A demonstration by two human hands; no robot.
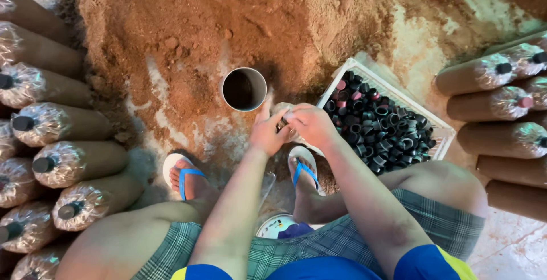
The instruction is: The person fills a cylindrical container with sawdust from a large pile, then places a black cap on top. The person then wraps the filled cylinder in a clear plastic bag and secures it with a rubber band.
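A small bag (283,111) is gripped between the closed left hand (268,133) and right hand (309,125), above the feet, between a tube (244,88) in the sawdust (239,18) and a crate (364,75) of caps (380,132).

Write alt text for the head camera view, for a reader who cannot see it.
Seated person's left hand and right hand meet on a plastic-wrapped bag top, beside an upright open tube before a brown sawdust heap. A white crate of black rings sits right; filled bags flank both sides.
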